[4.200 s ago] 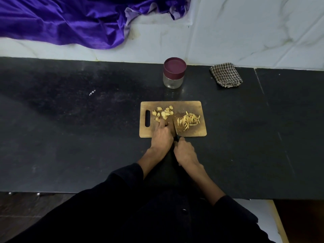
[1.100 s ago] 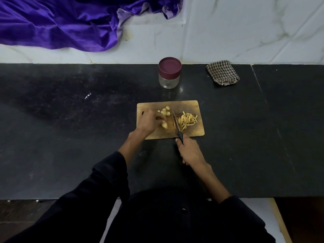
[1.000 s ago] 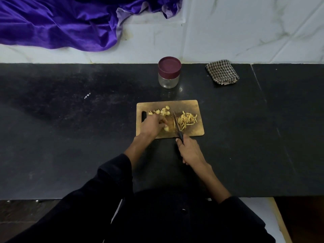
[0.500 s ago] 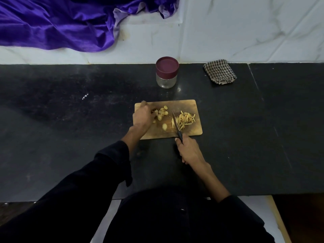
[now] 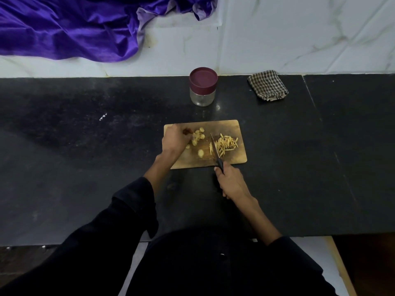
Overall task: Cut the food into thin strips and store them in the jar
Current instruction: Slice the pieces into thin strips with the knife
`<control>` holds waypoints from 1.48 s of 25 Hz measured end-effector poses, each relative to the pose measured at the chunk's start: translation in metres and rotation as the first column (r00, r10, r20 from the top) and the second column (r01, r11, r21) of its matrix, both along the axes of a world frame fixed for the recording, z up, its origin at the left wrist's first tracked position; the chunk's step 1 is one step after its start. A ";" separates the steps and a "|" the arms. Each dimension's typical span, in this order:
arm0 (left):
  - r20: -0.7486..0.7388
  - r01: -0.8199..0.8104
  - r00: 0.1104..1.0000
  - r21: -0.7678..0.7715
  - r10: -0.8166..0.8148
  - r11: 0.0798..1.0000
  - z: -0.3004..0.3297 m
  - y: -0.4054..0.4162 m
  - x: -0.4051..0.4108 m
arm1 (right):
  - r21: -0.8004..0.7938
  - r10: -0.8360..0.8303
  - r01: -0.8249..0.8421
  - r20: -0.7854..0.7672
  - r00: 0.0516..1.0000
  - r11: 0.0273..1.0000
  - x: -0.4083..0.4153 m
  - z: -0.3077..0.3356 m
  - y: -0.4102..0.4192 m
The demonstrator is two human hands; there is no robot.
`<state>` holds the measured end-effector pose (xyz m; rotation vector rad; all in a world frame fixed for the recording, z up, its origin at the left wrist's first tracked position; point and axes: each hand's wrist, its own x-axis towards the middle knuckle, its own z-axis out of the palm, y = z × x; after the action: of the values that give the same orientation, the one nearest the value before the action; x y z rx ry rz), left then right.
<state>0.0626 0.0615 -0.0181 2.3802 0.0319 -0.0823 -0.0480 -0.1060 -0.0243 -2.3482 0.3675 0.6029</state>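
Observation:
A wooden cutting board [image 5: 233, 127] lies on the black counter. A pile of thin yellow strips [image 5: 226, 144] sits on its right half. Several pale uncut slices [image 5: 197, 135] lie on its left half, and one slice [image 5: 200, 153] sits alone nearer me. My left hand [image 5: 174, 139] is over the board's left end with its fingertips curled at the slices; whether they pinch one is unclear. My right hand [image 5: 229, 181] grips the black handle of a knife [image 5: 214, 147], whose blade rests beside the strips. A glass jar [image 5: 203, 90] with a maroon lid stands closed behind the board.
A folded checked cloth [image 5: 268, 85] lies at the back right of the counter [image 5: 85, 146]. Purple satin fabric [image 5: 70, 28] drapes over the white marble wall at the upper left. The counter's front edge runs just before my body.
My left hand left one slice near the blade and moved back to the pile of slices at the board's left. The knife and right hand stayed almost still.

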 end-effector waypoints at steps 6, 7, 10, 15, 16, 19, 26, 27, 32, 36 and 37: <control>-0.130 -0.077 0.990 -0.161 0.056 0.984 -0.028 -0.016 -0.038 | -0.005 0.015 -0.015 -0.018 1.000 1.000 -0.001 0.001 0.001; -0.134 -0.083 0.989 -0.172 0.060 0.982 -0.028 -0.017 -0.039 | -0.007 0.016 -0.016 -0.021 1.000 1.000 -0.001 0.001 0.001; -0.125 -0.077 0.991 -0.182 0.054 0.980 -0.028 -0.019 -0.041 | -0.019 0.018 -0.019 -0.019 1.000 1.000 0.000 0.000 0.001; -0.093 -0.049 0.995 -0.157 0.035 0.986 -0.030 -0.019 -0.044 | -0.007 0.013 -0.013 -0.032 0.999 1.000 0.001 -0.001 0.001; -0.094 -0.037 0.995 -0.154 0.023 0.987 -0.031 -0.018 -0.044 | 0.009 0.013 -0.012 -0.042 0.999 1.000 0.000 -0.001 0.001; -0.099 -0.002 0.995 -0.159 -0.014 0.987 -0.032 -0.015 -0.046 | 0.052 0.015 -0.011 -0.067 0.998 0.999 -0.001 0.000 0.003; -0.060 -0.032 0.998 -0.155 0.023 0.987 -0.031 -0.017 -0.050 | 0.054 0.060 -0.056 -0.079 0.995 0.997 -0.002 -0.004 0.014; -0.054 -0.038 0.998 -0.151 0.030 0.988 -0.031 -0.018 -0.050 | 0.062 0.058 -0.053 -0.079 0.995 0.997 -0.002 -0.004 0.015; -0.033 -0.017 0.999 -0.147 0.012 0.989 -0.032 -0.016 -0.052 | 0.085 0.052 -0.043 -0.108 0.993 0.996 0.001 -0.003 0.018; -0.018 -0.001 1.000 -0.131 -0.001 0.991 -0.032 -0.016 -0.053 | 0.101 0.044 -0.033 -0.107 0.993 0.994 -0.001 -0.001 0.020; -0.012 0.003 1.000 -0.129 -0.005 0.992 -0.033 -0.016 -0.053 | 0.105 0.042 -0.031 -0.108 0.993 0.994 -0.001 -0.001 0.020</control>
<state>0.0097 0.0452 -0.0507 2.2506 0.0272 -0.0982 -0.0493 -0.0862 -0.0250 -2.2330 0.3349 0.7531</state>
